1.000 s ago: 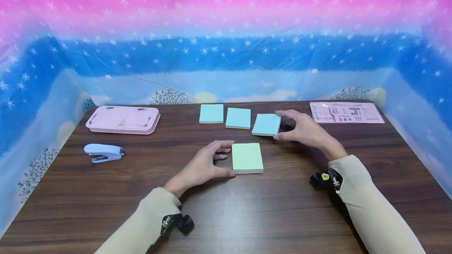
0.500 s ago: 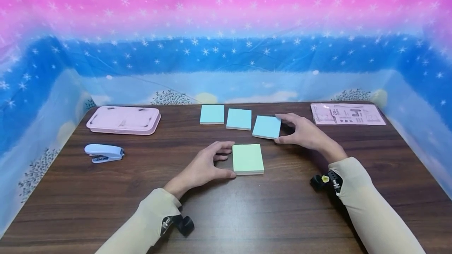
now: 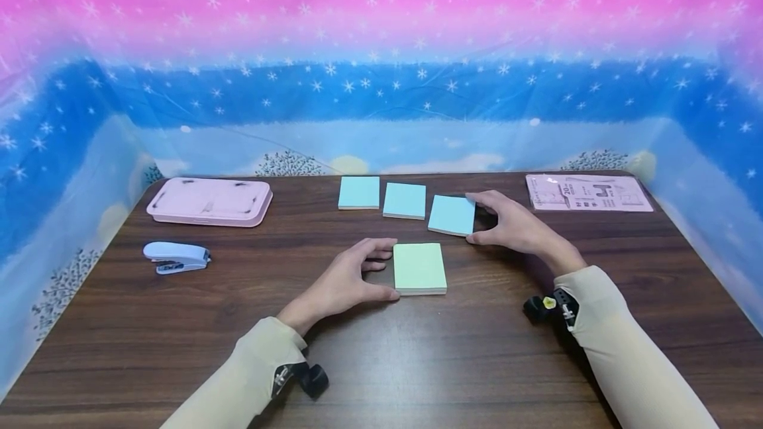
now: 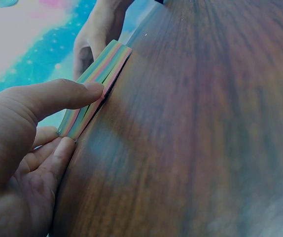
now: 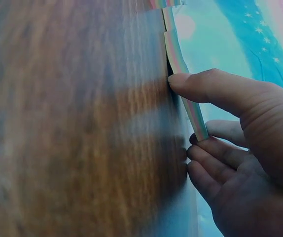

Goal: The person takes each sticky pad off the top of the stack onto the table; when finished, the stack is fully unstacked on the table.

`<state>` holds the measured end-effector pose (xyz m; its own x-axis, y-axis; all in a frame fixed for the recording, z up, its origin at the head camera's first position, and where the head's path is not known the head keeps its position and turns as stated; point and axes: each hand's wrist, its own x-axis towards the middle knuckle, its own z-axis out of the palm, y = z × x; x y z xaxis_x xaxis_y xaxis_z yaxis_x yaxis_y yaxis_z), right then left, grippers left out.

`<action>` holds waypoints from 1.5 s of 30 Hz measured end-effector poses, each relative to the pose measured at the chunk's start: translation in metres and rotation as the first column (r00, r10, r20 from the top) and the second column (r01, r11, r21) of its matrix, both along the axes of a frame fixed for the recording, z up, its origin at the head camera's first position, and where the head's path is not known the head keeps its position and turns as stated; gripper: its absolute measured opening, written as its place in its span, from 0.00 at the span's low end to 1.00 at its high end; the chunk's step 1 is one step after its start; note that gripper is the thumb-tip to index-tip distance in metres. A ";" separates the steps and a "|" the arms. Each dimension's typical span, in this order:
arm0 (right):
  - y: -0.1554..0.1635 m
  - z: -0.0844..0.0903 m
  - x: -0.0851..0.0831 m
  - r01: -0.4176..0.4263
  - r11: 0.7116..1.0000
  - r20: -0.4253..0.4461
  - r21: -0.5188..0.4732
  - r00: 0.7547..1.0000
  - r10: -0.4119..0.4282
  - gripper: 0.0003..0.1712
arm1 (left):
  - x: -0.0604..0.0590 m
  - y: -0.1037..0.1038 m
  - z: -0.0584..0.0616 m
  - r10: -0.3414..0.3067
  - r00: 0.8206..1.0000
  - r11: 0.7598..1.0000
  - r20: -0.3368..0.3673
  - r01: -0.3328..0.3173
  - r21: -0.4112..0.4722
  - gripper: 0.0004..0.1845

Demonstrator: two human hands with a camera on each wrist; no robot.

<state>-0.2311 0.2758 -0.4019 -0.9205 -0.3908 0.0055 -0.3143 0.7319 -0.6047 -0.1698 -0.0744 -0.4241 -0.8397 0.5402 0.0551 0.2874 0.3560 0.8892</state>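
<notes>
Looks like the sticky pads are being handled one per hand, prob. at the grip-and-position step; can't tell if it's setting down or picking up. Next move calls for an even pinch, I'd say, so the layers don't slip. L hand (image 3: 346,273) is at the green pad's (image 3: 420,267) 9 o'clock, pinching it, thumb at approx. 7, index at 11. R hand (image 3: 515,220) pinches the rightmost blue pad (image 3: 451,214) from 3 o'clock. That pad's at the green one's 1 o'clock, apart; middle blue pad (image 3: 405,199) sits btwn its 9 & 10.
</notes>
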 end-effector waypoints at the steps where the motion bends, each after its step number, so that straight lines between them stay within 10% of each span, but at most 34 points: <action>1: 0.000 0.000 0.000 0.000 1.000 0.000 0.001 1.000 0.000 0.50 | 0.000 0.000 0.000 -0.002 1.000 1.000 -0.002 0.002 0.002 0.46; 45: 0.003 0.001 0.000 0.004 1.000 0.032 -0.017 0.999 -0.004 0.43 | 0.001 0.000 0.002 0.002 1.000 1.000 0.003 -0.002 -0.009 0.46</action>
